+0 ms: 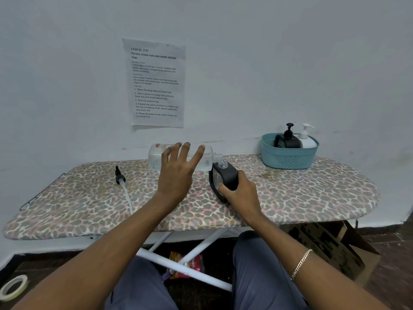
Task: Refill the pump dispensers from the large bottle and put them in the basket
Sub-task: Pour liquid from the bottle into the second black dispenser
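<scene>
Clear bottle [156, 158] horizontal, mouth rightward, at dispenser [226, 175]

So the right hand [240, 193] grips a black dispenser [225, 175] with no pump on it, tilted left on the leopard-print ironing board [312, 193]. The clear large bottle [156, 157] lies sideways, its mouth right at the open neck. The left hand [176, 173] is splayed in front of the bottle, and I can't tell if it's touching. The loose pump [119, 176] lies on the left. At far right, the teal basket [288, 158] holds a second black dispenser [288, 139] and a white dispenser [307, 139].
</scene>
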